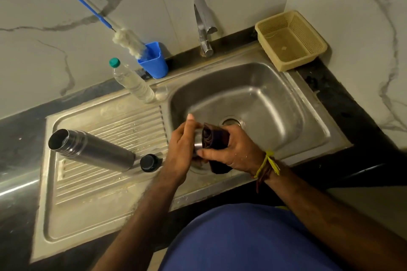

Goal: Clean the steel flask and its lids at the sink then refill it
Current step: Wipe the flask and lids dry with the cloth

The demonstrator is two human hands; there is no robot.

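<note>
The steel flask (92,149) stands uncapped on the ribbed drainboard (105,187), its mouth open at the top left. A black inner lid (149,162) sits on the drainboard just right of the flask's base. Over the front left edge of the sink basin (253,99), my left hand (181,154) grips the steel cup lid (198,142). My right hand (233,152) holds a dark cloth (214,138) that is stuffed into the cup lid's mouth. Most of the cup lid is hidden by my fingers.
A chrome tap (203,24) stands behind the basin, with no water running. A blue holder (154,61) with a bottle brush (127,39) and a clear plastic water bottle (132,81) stand at the back left. A beige basket (290,39) sits at the back right.
</note>
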